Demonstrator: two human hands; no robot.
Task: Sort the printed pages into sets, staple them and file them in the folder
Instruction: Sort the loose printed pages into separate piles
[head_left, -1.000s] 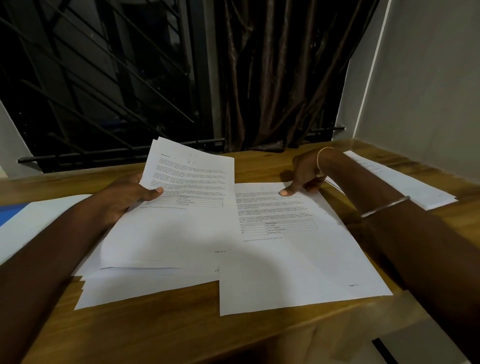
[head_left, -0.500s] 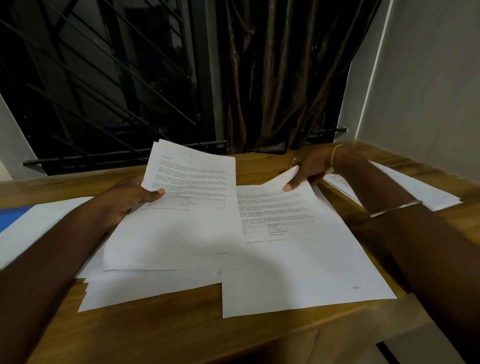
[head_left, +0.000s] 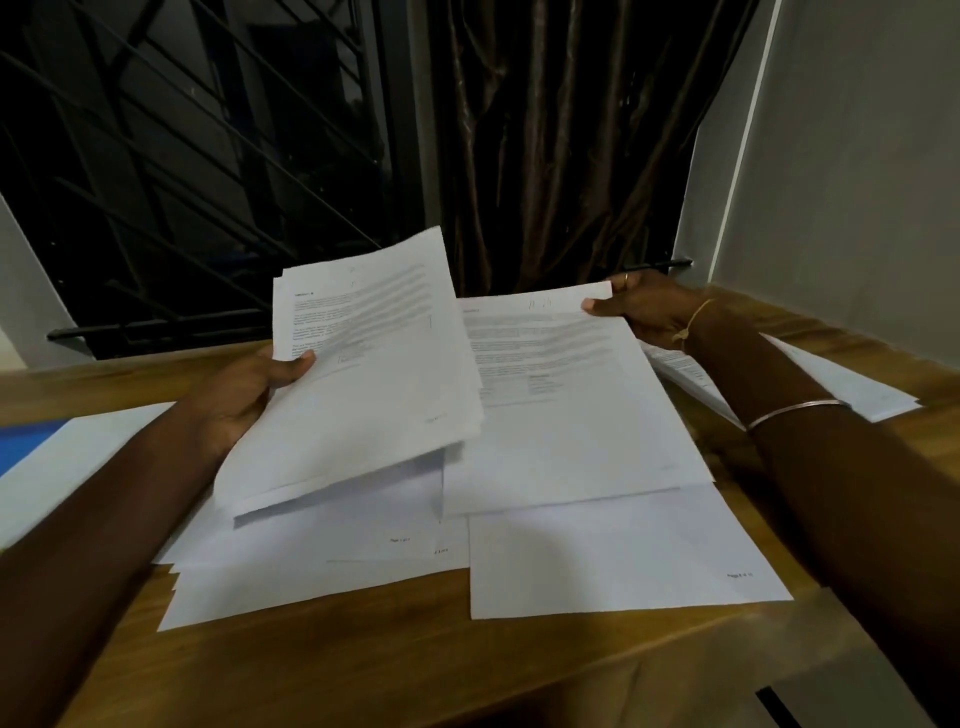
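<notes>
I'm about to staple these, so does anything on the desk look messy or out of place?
Nothing is damaged or spilled, but the loose pages under the left hand are fanned out unevenly, corners staggered, near the desk's front edge. They would need squaring up before stapling.

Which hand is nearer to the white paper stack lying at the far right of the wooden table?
Right. The right hand hovers just left of that white paper stack; the left hand is far across the table.
</notes>
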